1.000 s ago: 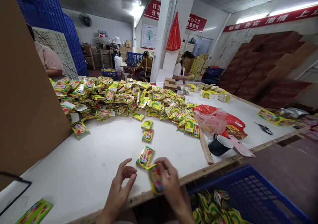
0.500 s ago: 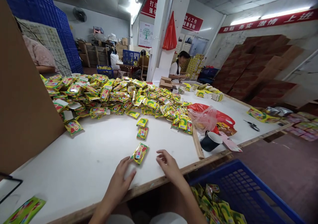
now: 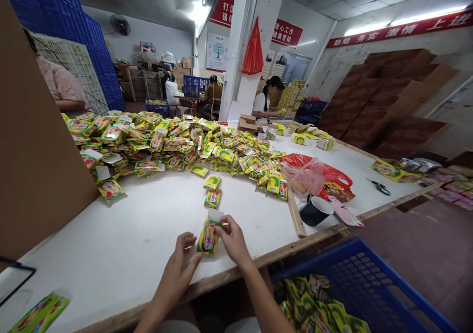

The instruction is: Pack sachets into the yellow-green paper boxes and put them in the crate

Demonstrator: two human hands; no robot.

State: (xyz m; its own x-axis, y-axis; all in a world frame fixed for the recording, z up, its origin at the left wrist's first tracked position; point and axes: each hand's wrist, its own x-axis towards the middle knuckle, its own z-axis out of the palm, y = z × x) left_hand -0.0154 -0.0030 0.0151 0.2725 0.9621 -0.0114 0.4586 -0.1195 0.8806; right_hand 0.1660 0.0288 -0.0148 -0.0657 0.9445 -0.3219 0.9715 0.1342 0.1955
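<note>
Packet [image 3: 209,235], near counter [image 3: 148,234] edge. Right hand [image 3: 232,242]: fingers pinching its top. Left hand [image 3: 181,269]: fingers loosely spread, tips at its side. Step, apparently: pickup. Lifting calls for a two-sided grip.

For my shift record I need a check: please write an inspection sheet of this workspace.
Surface: white table with a raw wooden edge.
Job's things: yellow packet in hand; two packets beyond it; large heap further back; blue crate of packets below, right.
Clutter: black cup, plastic bags, scissors.
Grips: right hand pinches the packet's top; left hand touches its lower edge.
Cables: nothing seen on the table.
Surroundings: cardboard sheet left; people seated behind; stacked cartons right.
</note>
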